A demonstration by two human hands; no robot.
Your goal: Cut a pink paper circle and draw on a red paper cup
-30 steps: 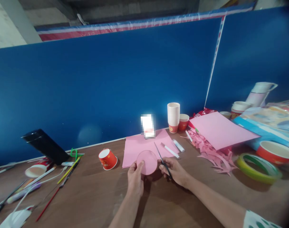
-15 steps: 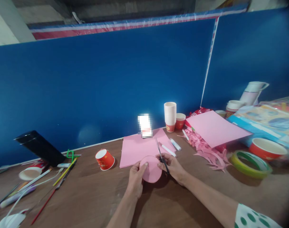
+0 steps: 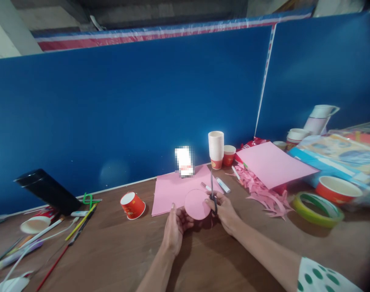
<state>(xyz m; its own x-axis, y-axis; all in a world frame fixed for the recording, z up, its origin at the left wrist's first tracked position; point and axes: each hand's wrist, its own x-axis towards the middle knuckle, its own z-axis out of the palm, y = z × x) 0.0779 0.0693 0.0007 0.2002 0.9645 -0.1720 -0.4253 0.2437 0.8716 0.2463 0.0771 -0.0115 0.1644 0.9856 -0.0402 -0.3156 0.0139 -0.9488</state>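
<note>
Left hand (image 3: 174, 230): thumb lifted off disc (image 3: 196, 206), fingers parted, loosely curled at its edge; right hand (image 3: 225, 211): fingers closed round scissors (image 3: 213, 198), thumb at disc rim

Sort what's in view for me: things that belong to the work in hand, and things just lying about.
Likely in the work:
pink paper circle, held at its edge
scissors, in the right hand
flat pink sheets, probably the stock

Apparently just lying about:
black flask
tape roll
white jug
</note>
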